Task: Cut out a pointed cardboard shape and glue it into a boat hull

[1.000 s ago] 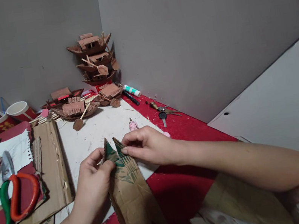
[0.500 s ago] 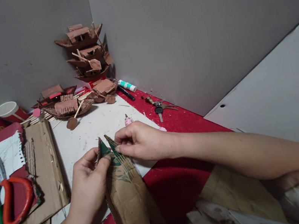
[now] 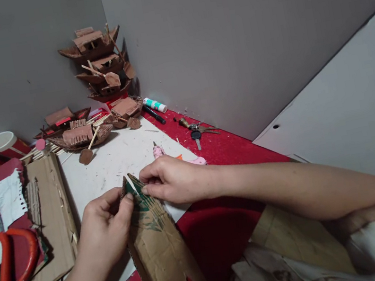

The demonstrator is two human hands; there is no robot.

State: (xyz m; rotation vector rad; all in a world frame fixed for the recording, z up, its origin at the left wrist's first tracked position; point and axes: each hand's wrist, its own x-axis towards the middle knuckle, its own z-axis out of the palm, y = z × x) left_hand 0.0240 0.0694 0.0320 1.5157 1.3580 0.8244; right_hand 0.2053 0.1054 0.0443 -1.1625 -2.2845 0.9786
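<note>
Between my two hands is a long cut piece of brown cardboard (image 3: 160,255) with green print and two pointed flaps at its far end, a narrow slit between them. My left hand (image 3: 106,226) pinches the left flap, thumb on the printed face. With thumb and fingers my right hand (image 3: 167,180) grips the right flap. The flaps lean toward each other, their tips close but apart. The cardboard's near end runs off the bottom of the view. Just beyond my right hand lies a pink-wrapped tool with a pointed tip (image 3: 158,150), partly hidden.
Orange-and-green-handled scissors (image 3: 18,260) lie on cardboard sheets (image 3: 48,202) at left. Several small cardboard boats (image 3: 80,135) stand at the back, some stacked (image 3: 92,46) in the corner. Paper cups (image 3: 4,142), a glue stick (image 3: 155,104), a black marker (image 3: 154,115) and keys (image 3: 197,136) lie around.
The two flap tips have come slightly closer together, both hands still pinching them. The whole view has shifted a little, so the surroundings appear farther left.
</note>
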